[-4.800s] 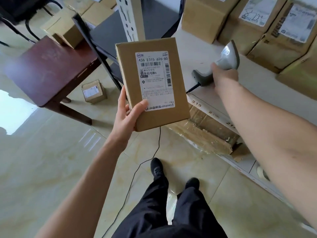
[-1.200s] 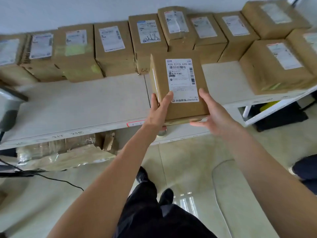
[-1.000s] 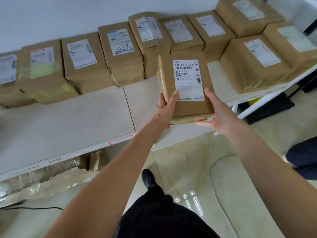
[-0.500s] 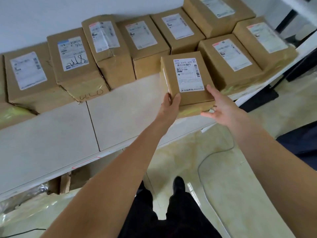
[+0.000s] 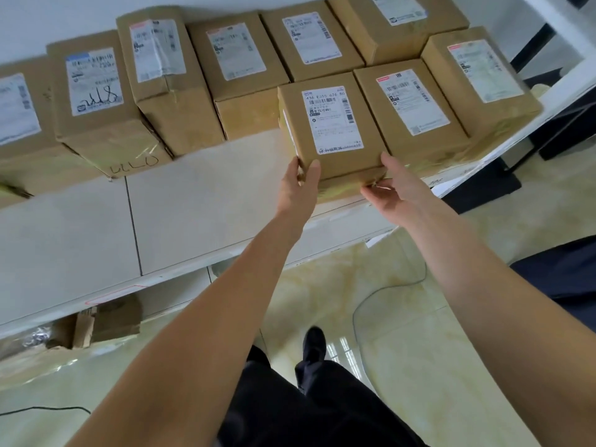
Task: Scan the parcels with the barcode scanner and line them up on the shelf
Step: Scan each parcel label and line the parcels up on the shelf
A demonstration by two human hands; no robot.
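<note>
A: Both hands are on the brown cardboard parcel with the white printed label (image 5: 332,124), at the front of the white shelf (image 5: 193,204).

B: The grip?

A: The left hand (image 5: 298,185) pinches the near-left corner, thumb on top. The right hand (image 5: 392,185) has its fingers curled under the near-right corner.

B: Which way does the parcel lie?

A: Straight ahead of both hands, long axis running away from the person toward the back row. Its right side sits just beside the neighbouring labelled brown box (image 5: 416,108); I can't tell if they touch. Both hands look equally near.

B: Its look?

A: Flat-topped, label up, barcode legible, tape along the near edge. I'd judge 1 short push seats it.
</note>
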